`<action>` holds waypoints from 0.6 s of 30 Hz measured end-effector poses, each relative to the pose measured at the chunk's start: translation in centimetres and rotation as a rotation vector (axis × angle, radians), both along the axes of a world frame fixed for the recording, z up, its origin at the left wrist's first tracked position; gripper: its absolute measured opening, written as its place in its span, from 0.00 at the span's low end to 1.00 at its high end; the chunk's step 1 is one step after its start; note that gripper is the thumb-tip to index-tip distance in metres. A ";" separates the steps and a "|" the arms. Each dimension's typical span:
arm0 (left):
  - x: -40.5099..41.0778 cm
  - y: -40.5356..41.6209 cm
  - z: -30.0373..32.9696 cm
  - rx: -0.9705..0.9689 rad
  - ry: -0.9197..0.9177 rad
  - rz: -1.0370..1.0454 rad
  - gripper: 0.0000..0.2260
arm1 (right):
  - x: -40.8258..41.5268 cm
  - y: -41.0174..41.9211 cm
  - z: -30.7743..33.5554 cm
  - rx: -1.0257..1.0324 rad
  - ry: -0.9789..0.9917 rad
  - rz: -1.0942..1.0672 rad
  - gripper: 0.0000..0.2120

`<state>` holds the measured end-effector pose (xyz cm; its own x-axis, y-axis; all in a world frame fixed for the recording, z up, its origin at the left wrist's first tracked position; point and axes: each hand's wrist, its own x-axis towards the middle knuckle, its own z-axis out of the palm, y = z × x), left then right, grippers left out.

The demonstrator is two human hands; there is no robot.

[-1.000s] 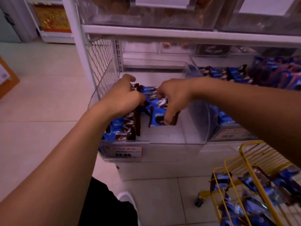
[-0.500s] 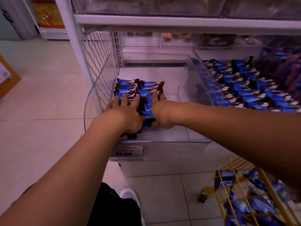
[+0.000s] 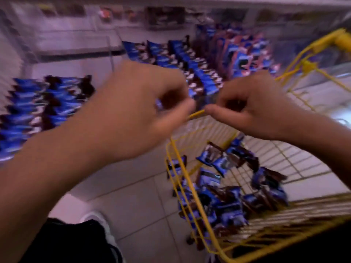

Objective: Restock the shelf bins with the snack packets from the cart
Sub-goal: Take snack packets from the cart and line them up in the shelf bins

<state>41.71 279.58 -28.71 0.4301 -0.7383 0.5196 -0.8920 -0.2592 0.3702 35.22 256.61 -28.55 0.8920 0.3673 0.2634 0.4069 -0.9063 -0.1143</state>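
Note:
Motion blurs the whole view. My left hand and my right hand hover side by side above the near corner of the yellow wire cart. Their fingers are loosely curled and I see nothing held in either. Blue and brown snack packets lie loose in the cart below my right hand. A stack of the same packets fills the left part of the clear shelf bin at the left. The neighbouring bin holds rows of packets behind my hands.
Further bins with blue and pink packets stand at the back right. White floor tiles lie between shelf and cart. My white shoe and dark trouser leg show at the bottom left.
Both hands have left the stack in the left bin and swung right, towards the cart. The view has turned right and down, so the cart now fills the lower right.

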 end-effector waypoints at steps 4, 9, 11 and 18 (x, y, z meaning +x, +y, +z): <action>-3.3 -12.3 -3.2 0.717 -0.103 -0.213 0.19 | -2.9 -7.8 -5.3 -0.454 1.193 -0.471 0.29; -5.3 -20.1 -12.9 1.711 0.238 -0.258 0.39 | -3.5 -7.5 -13.3 -0.316 1.549 -0.433 0.50; -5.9 -20.4 -15.5 1.734 0.239 -0.315 0.34 | -3.9 -6.1 -15.4 -0.358 1.523 -0.254 0.46; -3.5 -19.0 -16.2 1.652 0.372 -0.169 0.19 | -4.3 -5.6 -17.6 -0.235 1.355 0.041 0.28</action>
